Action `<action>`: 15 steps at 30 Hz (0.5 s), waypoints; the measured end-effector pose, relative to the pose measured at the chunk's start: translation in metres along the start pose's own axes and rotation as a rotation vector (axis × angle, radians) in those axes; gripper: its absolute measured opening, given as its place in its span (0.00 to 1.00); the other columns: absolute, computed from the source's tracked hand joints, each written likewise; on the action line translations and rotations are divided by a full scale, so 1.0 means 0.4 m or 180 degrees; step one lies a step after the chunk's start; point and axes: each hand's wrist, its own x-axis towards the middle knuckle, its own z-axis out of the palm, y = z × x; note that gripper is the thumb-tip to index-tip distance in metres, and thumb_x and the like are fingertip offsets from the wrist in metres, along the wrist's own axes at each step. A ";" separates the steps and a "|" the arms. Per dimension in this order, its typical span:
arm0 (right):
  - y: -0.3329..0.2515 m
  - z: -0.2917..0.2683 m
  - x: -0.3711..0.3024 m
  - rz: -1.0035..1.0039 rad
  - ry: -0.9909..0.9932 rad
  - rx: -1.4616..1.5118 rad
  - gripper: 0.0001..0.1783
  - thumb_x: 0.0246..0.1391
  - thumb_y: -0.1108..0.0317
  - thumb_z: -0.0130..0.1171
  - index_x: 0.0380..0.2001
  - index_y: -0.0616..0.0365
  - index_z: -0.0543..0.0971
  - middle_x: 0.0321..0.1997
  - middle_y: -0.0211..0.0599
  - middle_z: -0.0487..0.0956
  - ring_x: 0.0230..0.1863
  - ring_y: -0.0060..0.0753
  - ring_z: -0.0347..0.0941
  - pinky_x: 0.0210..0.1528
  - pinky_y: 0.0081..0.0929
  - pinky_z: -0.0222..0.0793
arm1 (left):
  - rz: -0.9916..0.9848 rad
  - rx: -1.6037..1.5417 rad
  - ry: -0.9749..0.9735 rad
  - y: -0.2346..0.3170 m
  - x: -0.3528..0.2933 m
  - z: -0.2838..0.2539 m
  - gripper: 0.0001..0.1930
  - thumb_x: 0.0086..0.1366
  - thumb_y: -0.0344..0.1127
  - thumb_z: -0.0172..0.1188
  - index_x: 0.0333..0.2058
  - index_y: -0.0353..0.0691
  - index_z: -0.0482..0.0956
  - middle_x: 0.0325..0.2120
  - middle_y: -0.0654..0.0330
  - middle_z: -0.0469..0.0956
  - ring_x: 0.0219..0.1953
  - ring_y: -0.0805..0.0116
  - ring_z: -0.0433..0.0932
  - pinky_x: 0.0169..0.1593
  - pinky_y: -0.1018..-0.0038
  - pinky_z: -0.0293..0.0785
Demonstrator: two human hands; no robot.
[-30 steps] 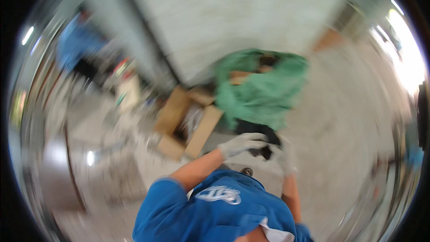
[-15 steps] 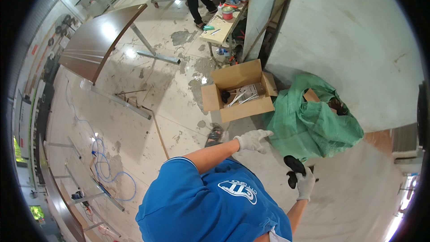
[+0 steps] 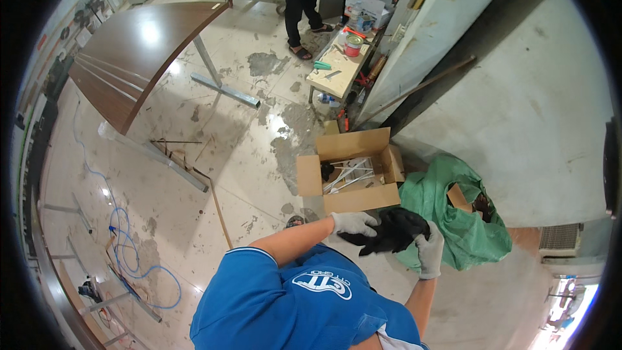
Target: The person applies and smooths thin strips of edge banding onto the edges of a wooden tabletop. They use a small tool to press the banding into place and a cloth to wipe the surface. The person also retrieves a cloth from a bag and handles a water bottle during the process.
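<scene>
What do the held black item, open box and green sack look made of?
Black item: probably soft matte fabric, given its bunched folds. Open box: matte brown cardboard, shown by stiff folded-out flaps. Green sack: likely thin plastic, slightly shiny, with crisp creases.

You're wearing a bright blue shirt (image 3: 259, 314) with short sleeves, a thin pale stripe (image 3: 253, 251) edging the left one. A white emblem (image 3: 324, 285), curved and lettered, marks the fabric. Your forearms (image 3: 301, 240) are bare, and pale grey gloves (image 3: 430, 260) cover your left grip (image 3: 355, 223) and right grip (image 3: 430, 250).
</scene>
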 end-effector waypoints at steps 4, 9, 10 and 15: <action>-0.069 0.124 0.079 -0.0636 0.0407 -0.0596 0.17 0.46 0.77 0.62 0.43 0.59 0.84 0.35 0.39 0.83 0.35 0.34 0.80 0.40 0.30 0.74 | 0.0193 -0.2274 0.0632 -0.041 -0.045 -0.070 0.24 0.69 0.44 0.65 0.58 0.37 0.78 0.50 0.56 0.82 0.51 0.63 0.80 0.56 0.64 0.75; -0.137 0.244 0.129 -0.1873 -0.0582 -0.1735 0.20 0.47 0.76 0.67 0.47 0.55 0.83 0.42 0.45 0.83 0.37 0.42 0.82 0.41 0.33 0.77 | 0.0451 -0.5208 0.0353 0.005 -0.115 -0.146 0.22 0.71 0.42 0.63 0.59 0.42 0.76 0.54 0.54 0.81 0.56 0.58 0.80 0.62 0.55 0.76; -0.145 0.261 0.136 -0.2156 -0.0966 -0.1954 0.21 0.47 0.75 0.68 0.47 0.55 0.83 0.43 0.46 0.83 0.37 0.43 0.81 0.40 0.33 0.76 | 0.0778 -0.5508 0.0059 0.015 -0.126 -0.156 0.21 0.71 0.41 0.63 0.60 0.42 0.75 0.55 0.54 0.80 0.57 0.57 0.80 0.63 0.55 0.76; -0.155 0.322 0.200 -0.0975 -0.1375 -0.0656 0.29 0.45 0.58 0.77 0.52 0.56 0.82 0.48 0.36 0.83 0.35 0.31 0.80 0.39 0.33 0.76 | 0.1003 -0.3817 0.1769 0.025 -0.172 -0.222 0.27 0.67 0.27 0.65 0.64 0.39 0.70 0.54 0.53 0.80 0.55 0.58 0.81 0.59 0.59 0.80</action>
